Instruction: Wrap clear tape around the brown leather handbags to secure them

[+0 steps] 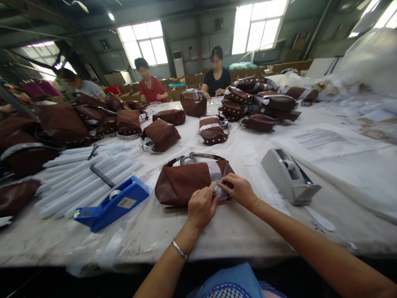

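Note:
A brown leather handbag [182,182] lies on the white-covered table in front of me, its handle wrapped in clear film at the top. A pale strip of wrapping [214,170] runs over its right part. My left hand [202,207] has its fingers closed at the lower end of this strip, against the bag's front. My right hand [238,188] pinches the same pale wrapping from the right, close to the left fingertips. Exactly what lies between the fingers is partly hidden.
A blue tape dispenser [116,203] stands left of the bag, a grey tape dispenser [287,178] right. White paper rolls [89,178] lie at left. Brown bags are piled at left and back right [276,101]. Two people [151,89] [217,78] are across the table, another person [88,87] further left.

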A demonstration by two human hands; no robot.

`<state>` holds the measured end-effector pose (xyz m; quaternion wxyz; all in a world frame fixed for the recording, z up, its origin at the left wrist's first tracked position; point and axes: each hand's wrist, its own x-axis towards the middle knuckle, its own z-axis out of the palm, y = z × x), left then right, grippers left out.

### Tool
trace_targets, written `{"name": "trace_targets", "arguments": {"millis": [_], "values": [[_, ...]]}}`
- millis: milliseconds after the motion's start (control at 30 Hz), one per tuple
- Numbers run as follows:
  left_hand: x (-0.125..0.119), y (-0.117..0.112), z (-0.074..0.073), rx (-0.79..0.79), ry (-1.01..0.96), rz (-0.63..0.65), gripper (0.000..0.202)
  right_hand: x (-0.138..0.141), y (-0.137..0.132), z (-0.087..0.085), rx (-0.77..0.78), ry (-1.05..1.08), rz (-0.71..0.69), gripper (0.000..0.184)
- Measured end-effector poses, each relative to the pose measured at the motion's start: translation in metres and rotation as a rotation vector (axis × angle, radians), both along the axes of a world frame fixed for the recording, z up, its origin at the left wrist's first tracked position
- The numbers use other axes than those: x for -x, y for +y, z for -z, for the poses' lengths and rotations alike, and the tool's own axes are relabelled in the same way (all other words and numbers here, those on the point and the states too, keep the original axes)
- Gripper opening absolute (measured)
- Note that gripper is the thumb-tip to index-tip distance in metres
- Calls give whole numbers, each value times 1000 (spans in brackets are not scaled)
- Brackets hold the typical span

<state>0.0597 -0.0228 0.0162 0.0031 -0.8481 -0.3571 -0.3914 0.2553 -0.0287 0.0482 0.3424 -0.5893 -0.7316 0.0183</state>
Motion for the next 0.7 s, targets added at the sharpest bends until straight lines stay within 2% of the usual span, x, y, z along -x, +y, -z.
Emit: {"name": "trace_targets", "arguments": {"millis": [200,300,400,500,600,700], "values": [[-14,-4,1,53,-58,-175,39,3,-2,3,-3,-3,47,13],[-16,-6,-3,103,-45,-222,40,5,-2,3,-5,-2,60,13],[-15,-6,-3,70,7,-250,38,6,-2,1,6,-5,73,14],[-13,-6,0,-44,86,-235,32,5,0,-2,22,-8,88,11],[-12,-5,3,-112,142,-156,27,6,4,-3,69,41,101,7],[-11,-4,2,-100,186,-129,30,9,8,-5,122,124,107,18]]}}
